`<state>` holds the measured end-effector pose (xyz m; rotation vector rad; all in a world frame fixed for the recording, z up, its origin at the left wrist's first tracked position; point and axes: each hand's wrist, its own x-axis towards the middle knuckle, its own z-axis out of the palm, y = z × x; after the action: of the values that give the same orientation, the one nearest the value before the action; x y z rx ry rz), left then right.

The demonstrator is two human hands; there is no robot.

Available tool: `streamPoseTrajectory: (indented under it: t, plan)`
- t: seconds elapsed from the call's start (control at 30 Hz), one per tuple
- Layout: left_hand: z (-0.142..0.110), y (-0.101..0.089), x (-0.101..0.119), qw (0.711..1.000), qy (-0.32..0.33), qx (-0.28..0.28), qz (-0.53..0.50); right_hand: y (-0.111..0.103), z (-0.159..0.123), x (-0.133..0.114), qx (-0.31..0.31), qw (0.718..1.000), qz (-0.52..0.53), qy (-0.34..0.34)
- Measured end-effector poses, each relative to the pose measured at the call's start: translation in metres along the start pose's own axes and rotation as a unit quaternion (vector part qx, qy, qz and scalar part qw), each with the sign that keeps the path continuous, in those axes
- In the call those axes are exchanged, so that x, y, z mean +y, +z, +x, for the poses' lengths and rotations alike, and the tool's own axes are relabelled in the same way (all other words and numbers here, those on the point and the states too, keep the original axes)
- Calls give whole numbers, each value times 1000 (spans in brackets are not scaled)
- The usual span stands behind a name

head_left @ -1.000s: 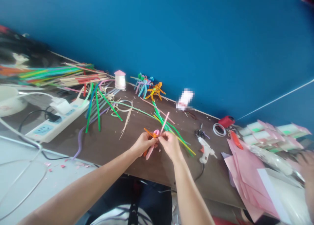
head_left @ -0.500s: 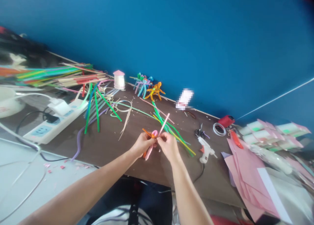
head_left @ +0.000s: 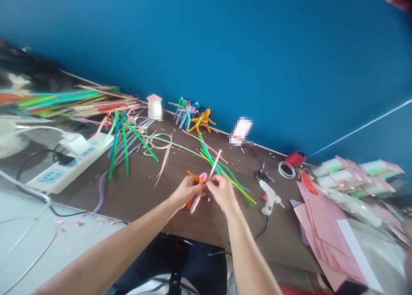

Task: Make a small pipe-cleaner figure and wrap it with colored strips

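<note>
Above the front of the dark table, my left hand (head_left: 186, 192) pinches a small pink and orange pipe-cleaner figure (head_left: 203, 177). Orange and pink ends stick out above and below its fingers. My right hand (head_left: 222, 193) is closed close beside it, with thumb and fingertips on a pale pink pipe cleaner (head_left: 215, 164) that slants up and to the right. Both sets of fingertips nearly meet, so where the pink strand joins the figure is hidden. Beyond the hands lie green and yellow pipe cleaners (head_left: 236, 182).
Finished pipe-cleaner figures (head_left: 202, 121) stand by the blue wall, near a small pink-roofed tower (head_left: 155, 107). A power strip (head_left: 69, 164) sits left. Rightward are scissors (head_left: 262, 173), a white glue gun (head_left: 269, 197), a tape roll (head_left: 286, 169) and pink sheets (head_left: 322, 226).
The camera view has shifted slightly. Both hands keep almost the same pose around the figure and the pink pipe cleaner.
</note>
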<state>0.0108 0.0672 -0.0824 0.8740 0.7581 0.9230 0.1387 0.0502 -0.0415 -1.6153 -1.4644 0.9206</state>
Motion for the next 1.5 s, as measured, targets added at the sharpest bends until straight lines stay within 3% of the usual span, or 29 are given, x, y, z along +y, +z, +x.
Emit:
streamPoseTrajectory:
  t: [0.37, 0.53, 0.7, 0.9, 1.13, 1.5]
  plan:
    - [0, -2, -4, 1000, 12, -19, 8, 4, -1, 3, -34, 998, 44, 32]
    - [-1, -3, -3, 999, 17, -29, 2, -5, 1, 3, -32, 998, 43, 29]
    - [-2, -3, -1, 1000, 10, -26, -11, -17, 3, 3, 30, 999, 25, -38]
    - [-4, -3, 2, 999, 1, -27, -24, -21, 7, 9, -32, 972, -92, -213]
    - [-3, -2, 5, 998, 12, 4, -61, -14, 5, 20, -2, 961, -126, -248]
    - [1, -5, -2, 995, 38, 41, -77, -4, -12, 19, 13, 971, -114, -208]
